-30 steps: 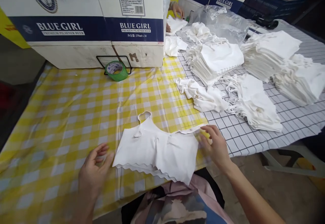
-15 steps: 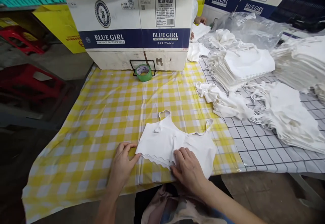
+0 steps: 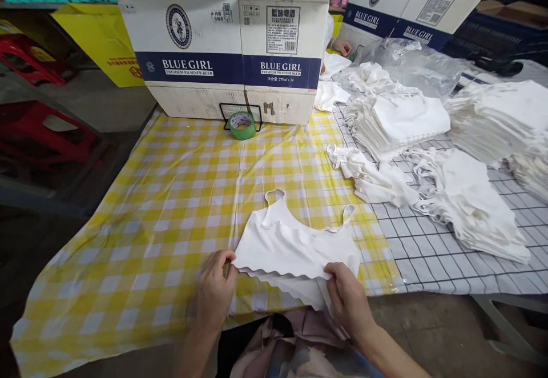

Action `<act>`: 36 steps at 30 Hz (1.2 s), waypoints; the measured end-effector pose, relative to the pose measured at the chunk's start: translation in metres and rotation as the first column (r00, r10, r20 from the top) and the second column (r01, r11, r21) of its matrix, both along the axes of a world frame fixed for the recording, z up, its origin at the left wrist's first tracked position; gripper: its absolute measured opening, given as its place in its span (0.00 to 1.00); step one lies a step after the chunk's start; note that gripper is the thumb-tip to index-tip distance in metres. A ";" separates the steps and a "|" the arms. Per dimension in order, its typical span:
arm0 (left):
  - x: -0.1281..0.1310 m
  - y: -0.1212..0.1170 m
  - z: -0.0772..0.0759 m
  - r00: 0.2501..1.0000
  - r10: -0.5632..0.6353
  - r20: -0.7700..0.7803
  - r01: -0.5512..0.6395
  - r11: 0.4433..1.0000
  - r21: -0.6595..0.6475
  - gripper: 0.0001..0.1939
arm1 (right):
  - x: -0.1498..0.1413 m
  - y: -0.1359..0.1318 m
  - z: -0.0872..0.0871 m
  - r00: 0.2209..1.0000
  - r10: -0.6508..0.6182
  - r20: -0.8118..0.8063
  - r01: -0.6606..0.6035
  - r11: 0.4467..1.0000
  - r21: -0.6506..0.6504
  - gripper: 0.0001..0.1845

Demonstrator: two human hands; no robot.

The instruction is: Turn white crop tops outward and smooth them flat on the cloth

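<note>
A white camisole top (image 3: 286, 244) with thin straps and a scalloped hem lies on the yellow checked tablecloth (image 3: 171, 195), its straps pointing away from me. My left hand (image 3: 217, 284) pinches the left corner of the hem between thumb and fingers. Toward the right end of the hem, my right hand (image 3: 347, 293) is closed on the upper layer's edge. Between the hands the upper layer is pulled straight, and the lower layer's scalloped edge shows beneath it, nearer to me.
Behind stands a Blue Girl beer carton (image 3: 197, 72), with a roll of green tape (image 3: 242, 126) before it. To the right, stacks of white garments (image 3: 398, 121) and a loose white pile (image 3: 471, 201) cover a grid-patterned cloth (image 3: 428, 266). Another person's hand (image 3: 342, 47) shows behind the carton.
My right hand has moved right along the hem and now grips its edge instead of lying on the fabric. The upper layer is lifted and drawn straight; my left hand stays at the left corner.
</note>
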State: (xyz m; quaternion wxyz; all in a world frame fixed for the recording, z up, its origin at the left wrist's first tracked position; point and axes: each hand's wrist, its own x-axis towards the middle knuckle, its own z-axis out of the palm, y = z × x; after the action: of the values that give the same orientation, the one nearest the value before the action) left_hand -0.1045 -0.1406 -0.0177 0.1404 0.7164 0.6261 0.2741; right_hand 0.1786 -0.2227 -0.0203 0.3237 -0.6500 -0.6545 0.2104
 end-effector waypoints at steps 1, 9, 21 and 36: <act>0.004 -0.003 -0.001 0.999 -0.031 -0.015 0.031 0.999 0.039 0.06 | 0.007 -0.003 0.000 1.000 -0.003 0.015 0.003 1.000 0.011 0.09; 0.035 -0.024 -0.010 0.980 -0.186 -0.068 0.191 0.978 0.079 0.09 | 0.055 -0.018 -0.002 0.984 -0.097 0.150 0.097 0.995 0.007 0.11; 0.024 -0.023 -0.014 0.969 -0.221 -0.112 0.231 0.969 0.083 0.12 | 0.059 -0.030 -0.003 0.988 -0.097 0.119 0.117 0.979 -0.167 0.07; 0.040 -0.031 -0.010 0.908 -0.385 -0.165 0.407 0.904 0.134 0.09 | 0.072 -0.033 0.007 0.768 -0.538 -0.349 0.407 0.829 -0.384 0.12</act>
State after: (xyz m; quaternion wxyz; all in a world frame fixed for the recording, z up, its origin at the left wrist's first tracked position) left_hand -0.0642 -0.1712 -0.0276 0.0907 0.8546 0.4504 0.2418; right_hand 0.2509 -0.2557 -0.0138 0.4091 -0.7692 -0.3388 0.3553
